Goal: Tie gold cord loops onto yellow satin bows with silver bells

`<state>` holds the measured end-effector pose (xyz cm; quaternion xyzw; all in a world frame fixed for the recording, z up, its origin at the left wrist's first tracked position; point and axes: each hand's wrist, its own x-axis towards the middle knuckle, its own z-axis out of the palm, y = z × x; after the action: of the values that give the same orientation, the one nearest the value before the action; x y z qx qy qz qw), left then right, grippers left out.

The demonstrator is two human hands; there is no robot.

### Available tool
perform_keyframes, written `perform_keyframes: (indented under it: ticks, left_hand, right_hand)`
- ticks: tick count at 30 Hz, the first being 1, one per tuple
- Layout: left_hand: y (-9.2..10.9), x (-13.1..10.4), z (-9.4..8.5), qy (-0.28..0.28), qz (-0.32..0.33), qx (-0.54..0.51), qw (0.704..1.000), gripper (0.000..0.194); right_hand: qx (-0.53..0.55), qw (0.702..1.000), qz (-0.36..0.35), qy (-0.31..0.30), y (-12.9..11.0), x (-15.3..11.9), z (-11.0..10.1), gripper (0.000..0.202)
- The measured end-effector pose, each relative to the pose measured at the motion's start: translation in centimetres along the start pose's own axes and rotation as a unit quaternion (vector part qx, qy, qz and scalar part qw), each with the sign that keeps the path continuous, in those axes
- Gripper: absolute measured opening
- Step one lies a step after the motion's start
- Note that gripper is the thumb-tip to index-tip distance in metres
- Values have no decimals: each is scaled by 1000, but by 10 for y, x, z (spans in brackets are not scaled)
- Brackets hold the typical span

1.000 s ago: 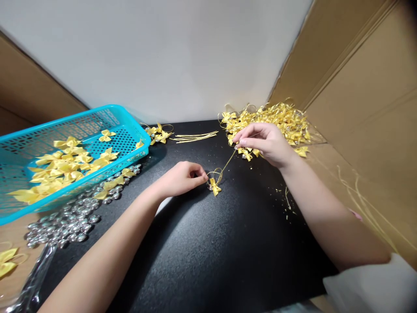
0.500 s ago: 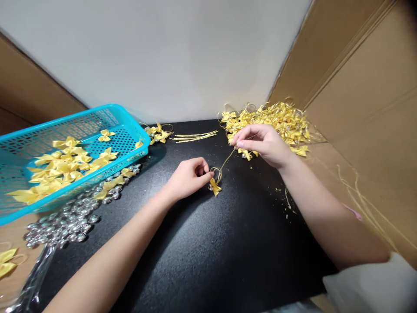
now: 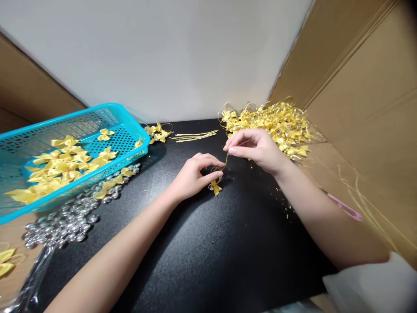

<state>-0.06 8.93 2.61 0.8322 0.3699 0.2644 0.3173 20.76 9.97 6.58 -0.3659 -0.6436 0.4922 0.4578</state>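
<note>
A yellow ribbon bow [image 3: 215, 188] with a small silvery bead beside it sits on the black mat [image 3: 208, 256], joined to a looped gold cord [image 3: 227, 159]. My left hand [image 3: 198, 174] is at the loop just above the bow, thumb and forefinger on either side of the cord, their tips slightly apart. My right hand [image 3: 257, 150] pinches the cord's upper part between thumb and fingers and holds it raised, up and to the right of the bow. A thin tail of cord shows behind the right fingers.
At left, a turquoise basket [image 3: 114, 107] holds yellow bows, with silvery beads [image 3: 65, 221] heaped beside it. Cut gold cords [image 3: 193, 136] lie at the back. A pile of corded bows [image 3: 276, 121] stands back right. A pink-handled tool [image 3: 347, 208] lies beyond my right forearm.
My left hand has shifted right along the loop, its thumb and forefinger extended more. My right hand has come slightly left with the cord, shortening the stretch between the hands.
</note>
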Motion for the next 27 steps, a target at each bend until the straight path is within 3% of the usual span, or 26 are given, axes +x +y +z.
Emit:
perform_keyframes:
  ticks: [9,15,22,27]
  left_hand:
    - [-5,4,6,64,-22,-59,996,21]
    - [-6,4,4,38,-63,-108,991,19]
    - [-11,3,7,20,-119,-109,987,23]
    - [-11,3,9,-10,-123,-133,983,23]
  right_hand:
    - [42,999,-7,-12,-7,-5,14,18]
    - [50,999,3,21,-8,-4,14,22]
    - [25,996,11,90,-2,2,-3,30]
    - [28,993,13,116,-1,5,-13,27]
